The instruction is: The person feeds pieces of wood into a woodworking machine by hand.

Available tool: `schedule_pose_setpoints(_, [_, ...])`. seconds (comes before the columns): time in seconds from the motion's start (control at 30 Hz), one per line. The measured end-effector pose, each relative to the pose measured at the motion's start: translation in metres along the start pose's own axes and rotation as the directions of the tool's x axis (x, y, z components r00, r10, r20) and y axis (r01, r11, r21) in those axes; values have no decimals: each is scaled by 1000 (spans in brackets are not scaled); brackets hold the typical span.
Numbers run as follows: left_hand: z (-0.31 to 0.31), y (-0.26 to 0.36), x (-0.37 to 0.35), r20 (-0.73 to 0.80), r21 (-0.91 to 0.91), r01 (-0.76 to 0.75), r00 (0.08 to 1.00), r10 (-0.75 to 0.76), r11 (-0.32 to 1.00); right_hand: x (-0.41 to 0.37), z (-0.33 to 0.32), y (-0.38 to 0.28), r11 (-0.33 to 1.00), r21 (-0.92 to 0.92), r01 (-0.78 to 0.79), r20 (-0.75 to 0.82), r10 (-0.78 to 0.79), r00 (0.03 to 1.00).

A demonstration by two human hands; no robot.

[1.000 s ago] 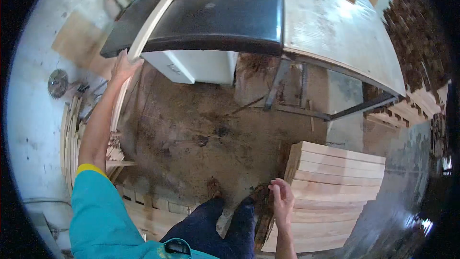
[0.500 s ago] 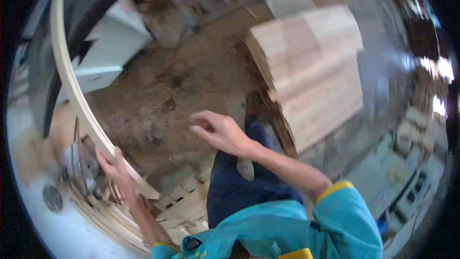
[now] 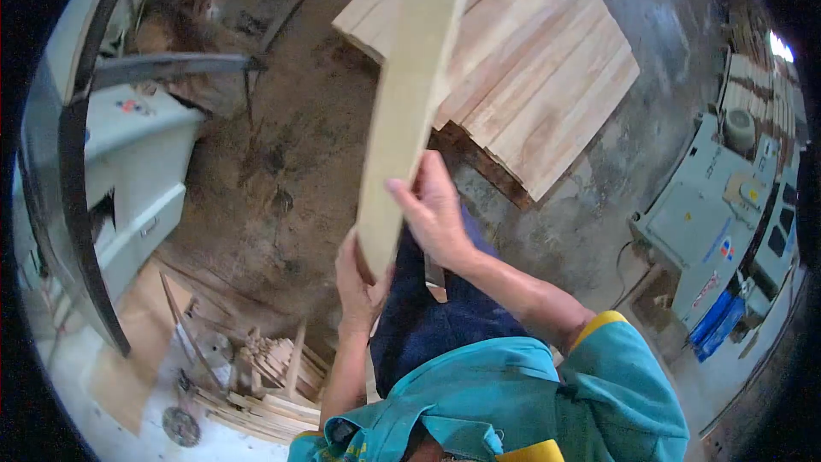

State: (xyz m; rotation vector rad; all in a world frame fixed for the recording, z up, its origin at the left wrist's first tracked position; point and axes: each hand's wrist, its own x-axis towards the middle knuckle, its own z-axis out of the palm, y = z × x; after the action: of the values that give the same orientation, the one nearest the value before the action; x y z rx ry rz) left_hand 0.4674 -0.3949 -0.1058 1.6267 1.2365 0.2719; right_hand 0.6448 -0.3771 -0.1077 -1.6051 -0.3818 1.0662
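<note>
A long pale wooden board [image 3: 415, 60] rises in front of me, its far end running out of the top of the view. My left hand [image 3: 357, 287] is closed around its near lower end. Higher up, my right hand [image 3: 434, 205] grips the board's right edge, thumb over the face turned to me. Behind the board lies a broad stack of wooden planks [image 3: 547, 77], partly hidden by it.
On the left stand a pale machine cabinet [image 3: 137, 154] and a dark curved frame [image 3: 77, 231]. Wood offcuts [image 3: 278, 364] lie at the lower left near a round disc [image 3: 181, 426]. At right is a grey-green machine [image 3: 701, 205] with a blue cloth [image 3: 717, 325].
The board has swung from the left to the middle, its broad face now toward me. My left hand moved right with it. My right hand, empty before, has taken hold of the board.
</note>
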Motion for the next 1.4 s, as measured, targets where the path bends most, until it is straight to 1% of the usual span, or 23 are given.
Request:
schedule_pose_setpoints(0.07, [28,-12,30,110,-337,107,991,-74,935,11,-49,14,997,46,-67,-122,72,990])
schedule_pose_setpoints(0.1, [44,-17,49,164,-386,233,969,-182,893,19,-74,19,998,46,-46,-206,54,977])
schedule_pose_setpoints(0.13, [65,-36,69,250,-500,399,916,-314,768,26,-98,25,999,43,-27,-287,39,957])
schedule_pose_setpoints(0.2, [111,-70,113,355,-566,580,813,-462,586,35,-140,25,979,202,-23,-386,101,917])
schedule_pose_setpoints(0.23, [136,-94,134,405,-633,634,761,-507,445,40,-160,30,983,182,-23,-447,103,889])
schedule_pose_setpoints(0.27, [161,-120,154,459,-684,670,702,-545,288,43,-178,38,987,160,-29,-504,107,857])
schedule_pose_setpoints(0.4, [263,-193,234,464,-796,604,574,-674,-34,40,-228,65,987,138,-79,-576,145,805])
schedule_pose_setpoints(0.47, [296,-195,271,451,-848,529,738,-502,15,38,-243,81,985,157,-71,-633,156,759])
schedule_pose_setpoints(0.5, [311,-210,283,452,-846,533,731,-511,15,37,-248,90,984,160,-82,-633,166,757])
schedule_pose_setpoints(0.57, [328,-231,293,508,-860,511,850,-142,-17,34,-255,103,963,260,-71,-674,233,701])
schedule_pose_setpoints(0.63, [338,-242,302,518,-855,516,850,-97,-45,34,-258,108,958,274,-88,-693,260,672])
schedule_pose_setpoints(0.7, [346,-242,310,536,-844,534,836,-118,-51,38,-262,114,954,286,-94,-716,278,641])
schedule_pose_setpoints(0.87, [355,-239,318,552,-833,549,823,-132,-63,52,-265,116,914,399,-76,-674,348,652])
schedule_pose_setpoints(1.0, [363,-243,321,555,-832,548,823,-122,-85,78,-267,126,910,412,-49,-673,341,656])
schedule_pose_setpoints(1.07, [365,-248,321,556,-831,548,822,-124,-95,98,-269,133,926,373,-59,-634,301,712])
schedule_pose_setpoints(1.13, [362,-257,317,556,-831,549,819,-141,-88,126,-267,138,922,385,-50,-615,296,731])
schedule_pose_setpoints(1.2, [353,-273,310,549,-834,548,814,-188,-63,156,-273,155,916,394,-74,-653,336,679])
schedule_pose_setpoints(1.23, [345,-287,305,539,-835,550,807,-243,-26,176,-275,154,897,440,-38,-579,316,752])
schedule_pose_setpoints(1.27, [337,-302,298,516,-824,565,777,-360,39,196,-278,150,874,486,-4,-500,282,818])
schedule_pose_setpoints(1.3, [331,-322,289,497,-794,598,739,-454,104,216,-276,148,878,479,9,-518,274,810])
schedule_pose_setpoints(1.33, [315,-263,290,242,-767,637,392,-888,73,235,-277,148,881,473,19,-535,270,800])
schedule_pose_setpoints(1.37, [299,-251,272,217,-654,688,569,-793,314,255,-289,163,879,476,25,-500,247,830])
schedule_pose_setpoints(1.4, [283,-249,258,218,-590,682,650,-728,432,276,-301,179,875,483,27,-460,227,858])
